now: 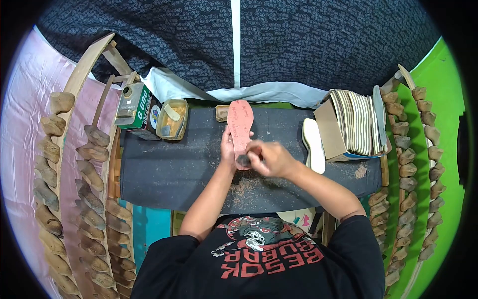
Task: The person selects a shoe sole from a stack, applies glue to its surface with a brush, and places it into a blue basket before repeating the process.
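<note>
A reddish-pink insole (240, 123) with handwriting on it is held upright over the dark table. Behind its lower left side is my left hand (228, 147), its fingers wrapped round the insole and partly hidden by it. At the insole's lower end my right hand (271, 158) is closed on a small dark object (243, 160), which rests against the pink surface. The dark object is too small and blurred to name. Reddish crumbs (244, 192) lie scattered on the table below both hands.
White soles (313, 147) lie right of my hands, beside a cardboard box (329, 124) filled with more soles. At the back left are a metal can (132, 110) and a yellowish tray (173, 119). A small box (222, 113) sits behind the insole. Racks of wooden shoe lasts (49, 169) flank the table (164, 174).
</note>
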Motion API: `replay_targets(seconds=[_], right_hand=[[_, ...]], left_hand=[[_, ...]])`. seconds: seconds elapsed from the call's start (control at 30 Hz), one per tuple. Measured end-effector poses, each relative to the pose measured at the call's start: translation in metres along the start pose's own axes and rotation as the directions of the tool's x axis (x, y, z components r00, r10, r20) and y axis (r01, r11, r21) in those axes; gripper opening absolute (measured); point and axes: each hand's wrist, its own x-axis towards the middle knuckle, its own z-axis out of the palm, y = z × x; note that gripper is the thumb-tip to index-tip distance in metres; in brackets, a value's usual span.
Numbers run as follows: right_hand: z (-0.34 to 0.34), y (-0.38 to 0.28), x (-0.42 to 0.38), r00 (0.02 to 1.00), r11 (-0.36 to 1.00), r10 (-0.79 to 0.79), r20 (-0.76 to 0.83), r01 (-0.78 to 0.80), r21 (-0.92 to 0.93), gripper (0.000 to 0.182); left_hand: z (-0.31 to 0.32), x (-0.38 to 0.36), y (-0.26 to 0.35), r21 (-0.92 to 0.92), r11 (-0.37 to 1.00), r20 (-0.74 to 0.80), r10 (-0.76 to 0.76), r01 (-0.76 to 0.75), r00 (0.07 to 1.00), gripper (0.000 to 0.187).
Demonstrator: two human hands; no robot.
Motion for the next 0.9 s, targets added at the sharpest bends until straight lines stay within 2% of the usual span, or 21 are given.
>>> replay_targets(seconds=[0.03,0.07,0.13,0.17,0.23,0.27,0.33,0.37,0.4,0.47,0.5,0.6,0.67,0.7,0.73,0.8,0.83,0.87,0.9], right_hand=[[-0.002,0.009,0.004,0.999,1.000,-0.005,-0.052,0.004,-0.013,0.013],[-0.006,0.018,0.010,0.994,0.999,-0.028,-0.110,0.023,-0.049,0.012],[-0.015,0.032,0.022,0.985,0.994,0.070,-0.158,-0.083,-0.077,0.011],[-0.016,0.038,0.024,0.984,0.993,0.072,-0.161,-0.086,-0.079,0.011],[-0.016,0.046,0.031,0.969,0.987,-0.013,-0.247,-0.026,-0.156,0.012],[-0.015,0.045,0.029,0.969,0.988,-0.016,-0.245,-0.023,-0.154,0.012],[-0.012,0.032,0.020,0.986,0.981,-0.071,-0.148,0.043,-0.188,0.015],[-0.010,0.020,0.016,0.990,0.988,-0.048,-0.134,0.027,-0.155,0.015],[-0.010,0.011,0.010,0.996,0.988,-0.044,-0.083,0.031,-0.151,0.016],[-0.005,0.000,-0.004,0.998,0.994,-0.032,-0.046,0.027,-0.109,0.016],[-0.004,-0.001,-0.006,0.998,0.994,-0.040,-0.045,0.035,-0.107,0.016],[-0.009,0.005,-0.002,0.990,0.998,-0.043,-0.134,0.038,-0.042,0.015],[-0.017,0.017,0.006,0.983,0.994,-0.034,-0.181,0.014,-0.111,0.014],[-0.025,0.022,0.010,0.994,0.988,0.019,-0.105,-0.035,-0.153,0.014],[-0.030,0.028,0.016,0.994,0.986,0.020,-0.111,-0.038,-0.159,0.014],[-0.031,0.040,0.028,0.984,0.968,-0.035,-0.175,-0.010,-0.252,0.015],[-0.029,0.043,0.031,0.975,0.971,-0.037,-0.217,-0.016,-0.238,0.011],[-0.029,0.042,0.031,0.975,0.971,-0.038,-0.219,-0.016,-0.238,0.011],[-0.030,0.037,0.029,0.982,0.974,-0.025,-0.188,-0.019,-0.227,0.012]], left_hand=[[0.014,0.000,-0.003,0.009,0.999,-0.100,0.050,-0.049,0.994,0.053],[0.029,-0.001,-0.006,-0.059,0.997,-0.123,0.049,-0.056,0.991,0.051],[0.029,0.003,-0.015,-0.028,0.994,-0.050,0.100,-0.102,0.994,0.050],[0.015,0.005,-0.017,0.058,0.996,0.023,0.071,-0.072,0.997,0.050],[0.026,0.004,-0.020,0.086,0.995,-0.061,0.062,-0.056,0.996,0.052],[0.032,0.006,-0.022,0.073,0.995,-0.135,0.072,-0.062,0.988,0.054],[0.037,0.001,-0.015,0.017,0.999,-0.124,0.046,-0.044,0.991,0.054],[0.040,0.000,-0.012,-0.039,0.999,-0.107,0.020,-0.024,0.994,0.053],[0.043,0.007,-0.011,-0.034,0.996,-0.237,0.075,-0.086,0.969,0.058],[-0.008,0.015,-0.006,0.079,0.996,-0.020,0.041,-0.039,0.999,0.061],[0.008,0.011,-0.002,0.093,0.995,-0.111,0.054,-0.044,0.992,0.061],[0.019,0.009,-0.001,0.136,0.989,-0.167,0.083,-0.060,0.982,0.063],[0.024,0.008,-0.005,0.102,0.995,-0.114,0.031,-0.020,0.993,0.062],[0.036,0.010,-0.010,0.035,0.997,-0.157,0.074,-0.069,0.985,0.060],[0.042,0.011,-0.014,-0.030,0.992,-0.204,0.111,-0.120,0.973,0.058],[0.035,0.013,-0.019,0.023,0.992,-0.162,0.130,-0.128,0.978,0.055],[0.040,0.010,-0.020,0.082,0.989,-0.198,0.141,-0.127,0.970,0.054],[0.045,0.009,-0.019,0.140,0.982,-0.233,0.157,-0.127,0.960,0.053],[0.045,0.014,-0.021,0.156,0.970,-0.223,0.221,-0.189,0.949,0.055]])
